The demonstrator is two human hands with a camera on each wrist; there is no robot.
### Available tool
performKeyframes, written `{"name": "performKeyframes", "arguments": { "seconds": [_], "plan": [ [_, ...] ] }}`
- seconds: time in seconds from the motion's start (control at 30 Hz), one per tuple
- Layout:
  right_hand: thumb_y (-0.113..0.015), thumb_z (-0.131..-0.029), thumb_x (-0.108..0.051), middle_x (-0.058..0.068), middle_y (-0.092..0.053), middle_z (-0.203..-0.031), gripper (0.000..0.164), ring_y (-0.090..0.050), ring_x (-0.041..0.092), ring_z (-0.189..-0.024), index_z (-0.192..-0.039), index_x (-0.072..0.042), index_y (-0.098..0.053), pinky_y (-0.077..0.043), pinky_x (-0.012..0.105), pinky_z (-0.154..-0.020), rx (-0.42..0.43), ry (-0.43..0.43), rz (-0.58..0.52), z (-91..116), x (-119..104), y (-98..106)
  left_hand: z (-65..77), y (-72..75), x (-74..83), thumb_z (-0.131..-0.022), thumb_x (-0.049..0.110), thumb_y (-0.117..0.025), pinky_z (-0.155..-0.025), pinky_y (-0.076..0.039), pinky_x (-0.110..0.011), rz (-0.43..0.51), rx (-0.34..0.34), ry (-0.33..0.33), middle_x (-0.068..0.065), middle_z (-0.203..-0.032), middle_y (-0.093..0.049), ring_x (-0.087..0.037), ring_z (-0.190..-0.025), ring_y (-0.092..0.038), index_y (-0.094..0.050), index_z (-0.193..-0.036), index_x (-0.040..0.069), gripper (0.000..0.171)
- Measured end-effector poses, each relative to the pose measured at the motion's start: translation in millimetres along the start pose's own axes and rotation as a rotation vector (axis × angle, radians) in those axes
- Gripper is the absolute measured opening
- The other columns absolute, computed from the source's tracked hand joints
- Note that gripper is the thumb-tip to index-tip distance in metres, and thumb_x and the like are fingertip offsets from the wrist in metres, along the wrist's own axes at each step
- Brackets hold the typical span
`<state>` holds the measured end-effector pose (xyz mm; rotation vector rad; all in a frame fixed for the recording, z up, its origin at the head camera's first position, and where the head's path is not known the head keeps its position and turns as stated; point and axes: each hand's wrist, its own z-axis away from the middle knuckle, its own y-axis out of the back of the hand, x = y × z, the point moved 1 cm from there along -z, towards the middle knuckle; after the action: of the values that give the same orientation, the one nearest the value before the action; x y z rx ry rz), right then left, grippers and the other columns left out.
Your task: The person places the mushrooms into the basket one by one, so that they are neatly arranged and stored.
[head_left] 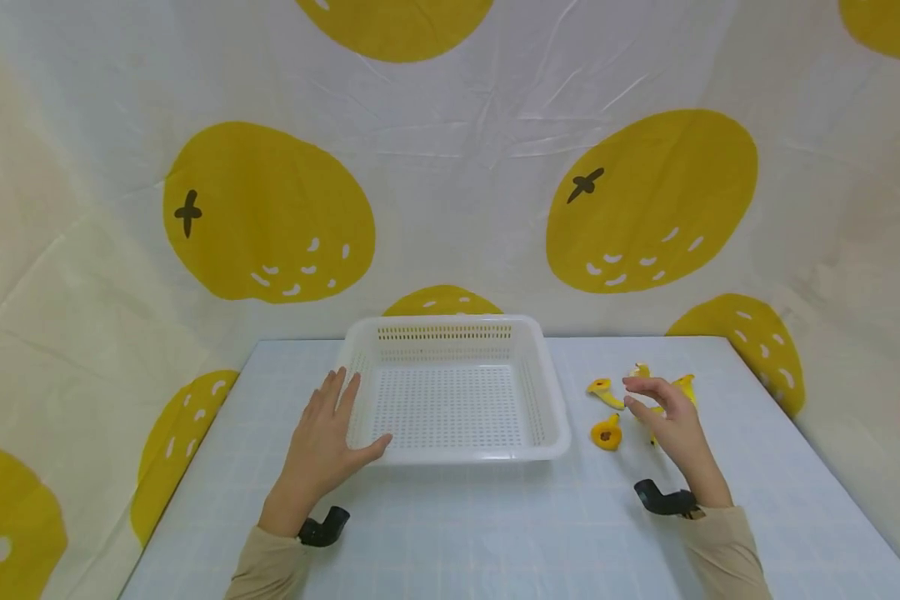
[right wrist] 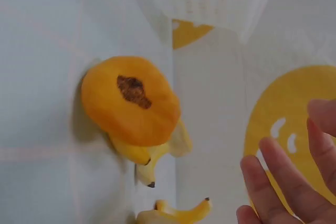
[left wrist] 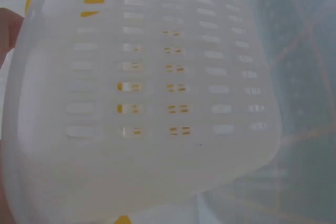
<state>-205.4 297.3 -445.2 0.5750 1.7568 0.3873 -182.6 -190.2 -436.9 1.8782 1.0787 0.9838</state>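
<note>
Hovering at the left: my left hand (head_left: 318, 450) is at the near left corner of the white basket (head_left: 558, 417), fingers spread, thumb out over the near rim, gripping nothing. I judge it is there to steady that side; I cannot tell whether it touches. Left of it, the table (head_left: 232, 450) gives elbow room up to its slanting left edge.
White basket: upright, long side toward me, probably so both hands reach it without crossing. Its far rim lies close to the table's far edge, before the fruit-print cloth (head_left: 457, 208), so the freer side is the near one.
Strip of table: narrow, between the basket's right rim and the small pieces.
Orange piece: this round, dark-centred orange piece (head_left: 607, 435) lies just right of the basket; a slim yellow piece (head_left: 607, 396) lies just far of it. Their spacing likely leaves fingertips a way in.
Right hand: my right hand (head_left: 678, 429) hangs over the pieces, thumb and forefinger bowed toward each other with a gap between; I see nothing held. The curve looks suited to something small.
Yellow pieces: more yellow pieces (head_left: 686, 383) lie partly hidden beyond that hand, too covered to count. Right of them, table runs on to its right edge.
</note>
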Motion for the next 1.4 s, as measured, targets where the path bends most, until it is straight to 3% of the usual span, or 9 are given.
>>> {"name": "performKeyframes", "arguments": {
  "seconds": [0.2, 0.37, 0.53, 1.4],
  "plan": [
    [-0.064, -0.087, -0.008, 0.015, -0.057, -0.124, 0.020, -0.042, 0.037, -0.122, -0.107, -0.007, -0.060, -0.028, 0.065, -0.099, -0.176, -0.030, 0.082, 3, 24, 0, 0.2, -4.3, -3.8, -0.073, 0.060, -0.067, -0.112, -0.018, -0.052, 0.016, -0.058, 0.016, -0.020, -0.153, -0.020, -0.034, -0.141, -0.015, -0.028, -0.145, -0.003, 0.103],
    [-0.066, -0.079, 0.006, 0.014, -0.060, -0.120, 0.026, -0.046, 0.037, -0.118, -0.101, -0.009, -0.064, -0.031, 0.061, -0.099, -0.288, 0.049, 0.134, 8, 29, -1, 2.1, -5.3, -5.5, -0.072, 0.066, -0.064, -0.112, -0.018, -0.051, -0.006, -0.100, 0.040, -0.021, -0.154, -0.016, -0.033, -0.142, -0.012, -0.024, -0.145, -0.005, 0.109],
    [-0.067, -0.073, 0.013, 0.012, -0.064, -0.111, 0.033, -0.051, 0.037, -0.113, -0.099, -0.007, -0.065, -0.034, 0.059, -0.097, -0.289, 0.104, 0.169, 11, 23, -5, 3.6, -5.0, -5.1, -0.072, 0.072, -0.059, -0.113, -0.017, -0.050, -0.047, -0.144, 0.049, -0.022, -0.154, -0.010, -0.034, -0.143, -0.008, -0.020, -0.146, -0.007, 0.115],
    [-0.075, -0.076, -0.006, 0.006, -0.062, -0.113, 0.036, -0.053, 0.033, -0.111, -0.107, -0.016, -0.061, -0.039, 0.058, -0.094, -0.286, 0.011, 0.310, 4, 27, -23, -0.1, -10.6, -5.3, -0.073, 0.067, -0.062, -0.114, -0.013, -0.049, -0.057, -0.117, 0.014, -0.024, -0.154, -0.011, -0.034, -0.143, -0.008, -0.021, -0.145, -0.009, 0.112]
  ]
}}
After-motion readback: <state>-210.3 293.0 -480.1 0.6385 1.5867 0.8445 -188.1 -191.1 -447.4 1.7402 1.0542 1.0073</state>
